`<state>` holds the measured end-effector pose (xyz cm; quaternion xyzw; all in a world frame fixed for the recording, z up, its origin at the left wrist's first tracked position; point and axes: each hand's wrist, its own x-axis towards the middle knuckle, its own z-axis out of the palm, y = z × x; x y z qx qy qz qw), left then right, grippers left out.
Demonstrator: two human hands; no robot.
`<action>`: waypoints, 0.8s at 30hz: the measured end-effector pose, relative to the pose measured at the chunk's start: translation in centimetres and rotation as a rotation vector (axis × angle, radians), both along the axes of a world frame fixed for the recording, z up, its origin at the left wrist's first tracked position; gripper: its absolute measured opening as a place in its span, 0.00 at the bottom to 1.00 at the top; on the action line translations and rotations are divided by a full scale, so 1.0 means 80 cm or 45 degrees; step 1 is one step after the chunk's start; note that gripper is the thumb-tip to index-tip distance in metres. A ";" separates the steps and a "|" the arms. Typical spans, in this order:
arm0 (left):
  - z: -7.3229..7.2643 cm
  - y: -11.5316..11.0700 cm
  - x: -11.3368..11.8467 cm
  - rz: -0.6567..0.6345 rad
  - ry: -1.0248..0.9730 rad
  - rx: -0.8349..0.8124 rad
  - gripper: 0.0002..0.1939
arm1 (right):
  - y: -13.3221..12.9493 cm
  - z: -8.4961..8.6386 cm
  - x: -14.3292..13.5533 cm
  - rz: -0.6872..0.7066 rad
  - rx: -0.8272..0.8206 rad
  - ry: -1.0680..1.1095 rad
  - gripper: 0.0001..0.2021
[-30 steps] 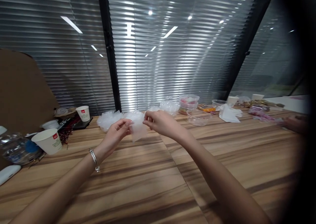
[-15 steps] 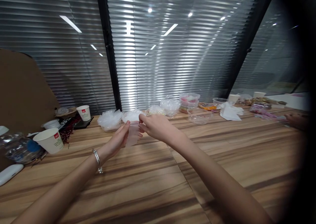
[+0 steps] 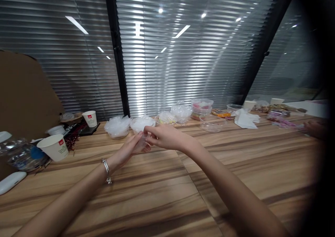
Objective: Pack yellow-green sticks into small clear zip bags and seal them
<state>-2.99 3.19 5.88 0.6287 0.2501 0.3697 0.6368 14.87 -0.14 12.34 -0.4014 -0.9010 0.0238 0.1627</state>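
A small translucent plastic piece [image 3: 140, 145], thin like film or a little bag, is held between my hands above the wooden table [image 3: 162, 195]. My left hand [image 3: 131, 147] closes on its left side, thumb on top. From the right, the bent fingers of my right hand [image 3: 159, 136] pinch its upper edge and hide part of it. Just behind my hands stand a bowl in white plastic [image 3: 143, 123] and another white plastic-wrapped bowl [image 3: 117, 127].
Paper cups [image 3: 54, 147] and a clear bottle [image 3: 24, 157] stand at left. Along the back are stacked clear containers [image 3: 201, 108], an orange packet [image 3: 221, 113] and white tissues [image 3: 246, 119]. Another person's hand [image 3: 315, 128] is at far right.
My hands have come closer together and my right hand has dropped slightly. Less of the translucent piece shows now; it no longer hangs down below my fingers.
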 end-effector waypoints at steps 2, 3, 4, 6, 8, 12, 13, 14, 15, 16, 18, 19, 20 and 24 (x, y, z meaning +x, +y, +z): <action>0.000 0.000 -0.002 -0.019 0.091 0.088 0.23 | -0.001 0.002 0.005 0.075 -0.271 0.040 0.08; 0.000 0.000 -0.003 -0.034 0.133 0.126 0.23 | -0.001 0.004 0.007 0.108 -0.409 0.055 0.09; 0.000 0.000 -0.004 -0.053 0.164 0.150 0.23 | -0.002 0.006 0.009 0.136 -0.531 0.070 0.09; 0.001 -0.002 -0.006 -0.086 0.185 0.172 0.23 | -0.003 0.009 0.013 0.182 -0.699 0.106 0.10; 0.003 -0.004 -0.007 -0.122 0.187 0.180 0.23 | -0.003 0.012 0.014 0.228 -0.826 0.133 0.11; 0.008 -0.009 -0.007 -0.195 0.210 0.186 0.23 | 0.002 0.014 0.016 0.301 -1.069 0.135 0.14; 0.009 -0.010 -0.007 -0.202 0.209 0.185 0.23 | 0.004 0.014 0.017 0.309 -1.110 0.118 0.15; 0.009 -0.011 -0.007 -0.204 0.202 0.188 0.23 | 0.005 0.013 0.017 0.315 -1.144 0.096 0.16; 0.009 -0.012 -0.006 -0.204 0.194 0.190 0.23 | 0.005 0.013 0.017 0.318 -1.173 0.070 0.17; 0.009 -0.012 -0.006 -0.208 0.190 0.189 0.23 | 0.005 0.012 0.017 0.316 -1.194 0.046 0.18; 0.008 -0.012 -0.006 -0.231 0.193 0.175 0.22 | 0.004 0.011 0.016 0.297 -1.212 0.009 0.20; 0.007 -0.012 -0.006 -0.244 0.198 0.161 0.22 | 0.003 0.010 0.015 0.280 -1.209 0.005 0.21; 0.006 -0.012 -0.005 -0.257 0.203 0.144 0.22 | 0.002 0.009 0.014 0.265 -1.203 0.006 0.22; 0.003 -0.013 -0.004 -0.279 0.196 0.070 0.21 | 0.001 0.007 0.012 0.243 -1.192 -0.011 0.23</action>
